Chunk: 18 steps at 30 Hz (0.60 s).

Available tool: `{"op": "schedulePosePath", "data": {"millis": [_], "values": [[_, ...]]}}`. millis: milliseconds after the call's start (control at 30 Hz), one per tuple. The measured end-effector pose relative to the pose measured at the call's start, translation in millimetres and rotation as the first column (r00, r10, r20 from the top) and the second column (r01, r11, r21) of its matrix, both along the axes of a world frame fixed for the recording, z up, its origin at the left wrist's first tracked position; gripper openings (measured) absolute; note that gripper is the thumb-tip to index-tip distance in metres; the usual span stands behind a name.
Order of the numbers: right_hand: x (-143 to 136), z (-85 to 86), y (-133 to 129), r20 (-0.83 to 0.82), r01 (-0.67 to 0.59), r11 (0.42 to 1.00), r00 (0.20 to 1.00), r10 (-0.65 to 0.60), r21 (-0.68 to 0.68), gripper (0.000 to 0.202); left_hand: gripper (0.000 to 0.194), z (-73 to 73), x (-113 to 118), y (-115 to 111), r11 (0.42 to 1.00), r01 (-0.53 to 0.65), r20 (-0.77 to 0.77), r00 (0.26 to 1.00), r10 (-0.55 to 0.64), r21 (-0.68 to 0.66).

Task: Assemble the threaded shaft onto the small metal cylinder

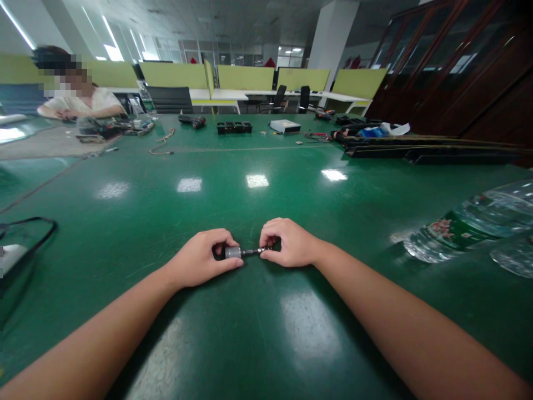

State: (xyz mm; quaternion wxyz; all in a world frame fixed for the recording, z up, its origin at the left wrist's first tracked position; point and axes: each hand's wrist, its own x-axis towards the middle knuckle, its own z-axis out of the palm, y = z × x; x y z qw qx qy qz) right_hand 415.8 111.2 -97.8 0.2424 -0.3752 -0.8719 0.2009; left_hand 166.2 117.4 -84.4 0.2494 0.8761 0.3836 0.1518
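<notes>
Near the middle of the green table, a small grey metal cylinder with a thin dark shaft lies level between my hands. Its exact kind is too small to make out. My left hand is closed, gripping the cylinder end between thumb and fingers. On the other side, my right hand pinches the far end of the shaft with thumb and fingertips. That shaft tip is partly hidden by the fingers. Both hands rest low, close to the tabletop.
Clear plastic bottles stand at the right. A black cable loops at the left edge. Farther back are a power drill, a black fan-like unit, a silver box and long black parts. Another person sits at far left.
</notes>
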Motion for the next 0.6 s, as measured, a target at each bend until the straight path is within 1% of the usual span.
{"op": "schedulePosePath", "data": {"millis": [200,300,433,600], "values": [[10,-0.7,5,-0.017,0.087,0.995,0.996,-0.088,-0.057,0.006,0.029,1.3,0,-1,1.000,-0.007,-0.002,1.000,0.007,0.008],[9,1.0,4,-0.014,0.074,0.995,0.997,-0.075,-0.068,0.006,0.027,2.2,0,-1,1.000,-0.007,-0.002,1.000,0.007,0.009],[4,2.7,2,0.002,0.047,0.998,0.999,-0.047,-0.045,0.006,0.026,2.5,0,-1,1.000,-0.008,0.004,1.000,0.007,0.010],[-3,0.7,0,-0.017,0.016,1.000,1.000,-0.017,-0.013,0.007,0.026,1.9,-1,-1,1.000,-0.004,0.001,1.000,0.004,0.012]]}}
